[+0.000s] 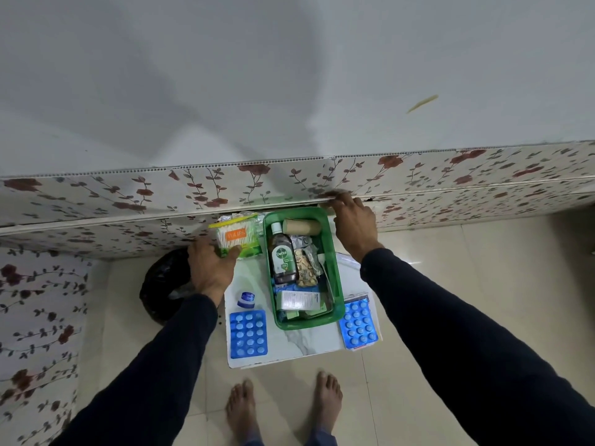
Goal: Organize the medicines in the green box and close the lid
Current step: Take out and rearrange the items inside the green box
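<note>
A green box (335, 278) stands open on a small white marble-patterned table (309, 344). Inside lie a brown Dettol bottle (282, 255), a tan roll (301, 226), several pill strips and a white carton (297, 300). My left hand (211, 268) grips a pack of cotton buds (233, 238) just left of the box. My right hand (352, 223) rests on the ledge of the floral wall panel behind the box, fingers curled over its edge. Two blue blister packs lie on the table, one at the front left (248, 334) and one at the right (358, 324). A small blue-lidded jar (246, 298) stands beside the box.
The floral-patterned wall panel (161, 201) runs across behind the table. A black bag (164, 284) sits on the tiled floor to the left of the table. My bare feet (283, 410) stand in front of it.
</note>
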